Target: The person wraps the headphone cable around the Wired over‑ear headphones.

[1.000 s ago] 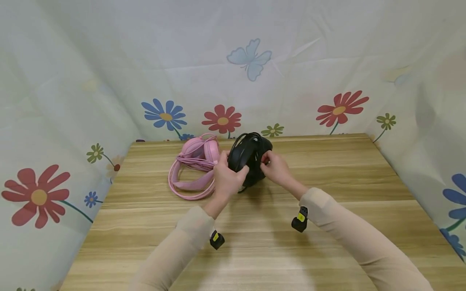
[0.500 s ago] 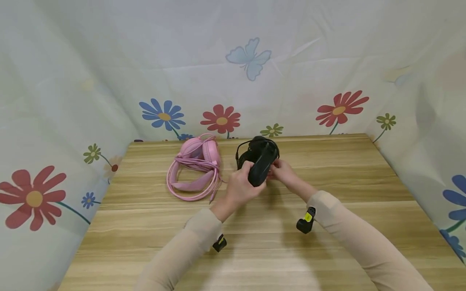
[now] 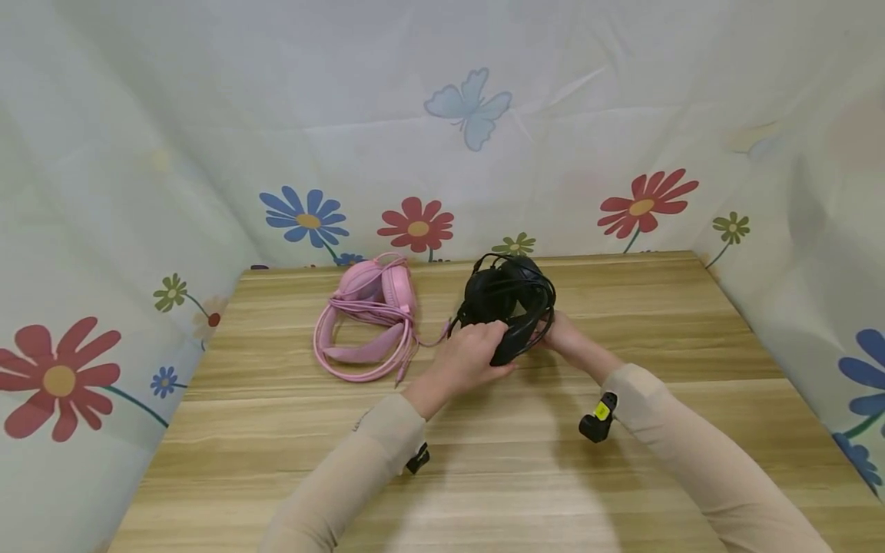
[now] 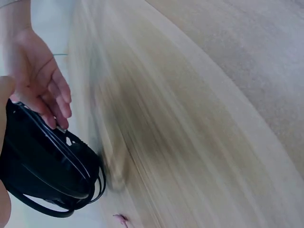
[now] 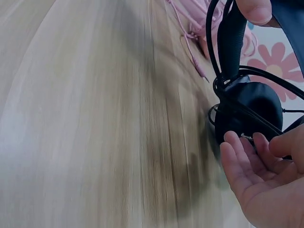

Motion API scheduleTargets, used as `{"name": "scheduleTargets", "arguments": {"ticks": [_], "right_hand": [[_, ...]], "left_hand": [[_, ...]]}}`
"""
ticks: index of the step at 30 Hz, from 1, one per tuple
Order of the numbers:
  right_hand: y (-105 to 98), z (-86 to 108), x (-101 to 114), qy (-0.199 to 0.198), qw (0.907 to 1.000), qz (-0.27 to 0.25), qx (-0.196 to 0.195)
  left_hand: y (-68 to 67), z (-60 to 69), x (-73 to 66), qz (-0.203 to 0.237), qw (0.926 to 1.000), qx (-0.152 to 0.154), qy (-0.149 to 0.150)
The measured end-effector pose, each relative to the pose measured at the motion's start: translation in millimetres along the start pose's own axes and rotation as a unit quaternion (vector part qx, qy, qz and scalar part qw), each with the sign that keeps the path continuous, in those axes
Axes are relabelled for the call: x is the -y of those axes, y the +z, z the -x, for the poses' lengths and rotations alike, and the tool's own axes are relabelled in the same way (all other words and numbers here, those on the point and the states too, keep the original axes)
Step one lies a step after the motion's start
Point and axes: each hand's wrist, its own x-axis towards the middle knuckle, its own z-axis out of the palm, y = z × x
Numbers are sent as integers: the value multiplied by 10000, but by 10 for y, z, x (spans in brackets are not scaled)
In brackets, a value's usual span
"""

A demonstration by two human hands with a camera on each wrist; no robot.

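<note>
Black over-ear headphones [image 3: 489, 296] with a looped black cable are at the back middle of the table. My left hand [image 3: 465, 361] grips the padded headband from the near left side; its thumb shows at the top of the right wrist view. At the right, my right hand [image 3: 565, 338] is partly hidden behind the headphones. The right wrist view shows its fingers [image 5: 235, 164] loosely bent, palm up, with the tips at an ear cup [image 5: 260, 102] and a small metallic piece [image 5: 246, 137]. Pink headphones [image 3: 373, 307] lie to the left.
The pink cable's plug end [image 3: 401, 376] lies on the wooden table [image 3: 498, 476], near my left hand. A flower-printed curtain [image 3: 553, 146] encloses the back and both sides. Each wrist carries a small black camera [image 3: 596, 421].
The black headphones have turned and shifted right and towards me, with both hands following. My left hand has moved along to the headband, and the pink cable's end has come into view.
</note>
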Motion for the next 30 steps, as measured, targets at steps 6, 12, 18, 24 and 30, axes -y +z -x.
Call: {"name": "scheduleTargets", "arguments": {"ticks": [6,12,18,24,30], "right_hand": [[-110,26,-40,180,9988,454,97],[-242,107,-78,415,9938,1028,71],[-333,229,-71,341,9797,1971,-156],[-398,352,-64,-11,9587,2811,-444],[-429,458,-83,-373,9532,2915,-713]], "left_hand": [[71,-10,-2,-414,9985,320,185],[91,-37,-35,-534,9956,761,150],[72,-42,-87,-527,9899,1320,-3],[117,-33,-129,-701,9875,1407,94],[209,-76,-146,-880,9833,1592,96]]}}
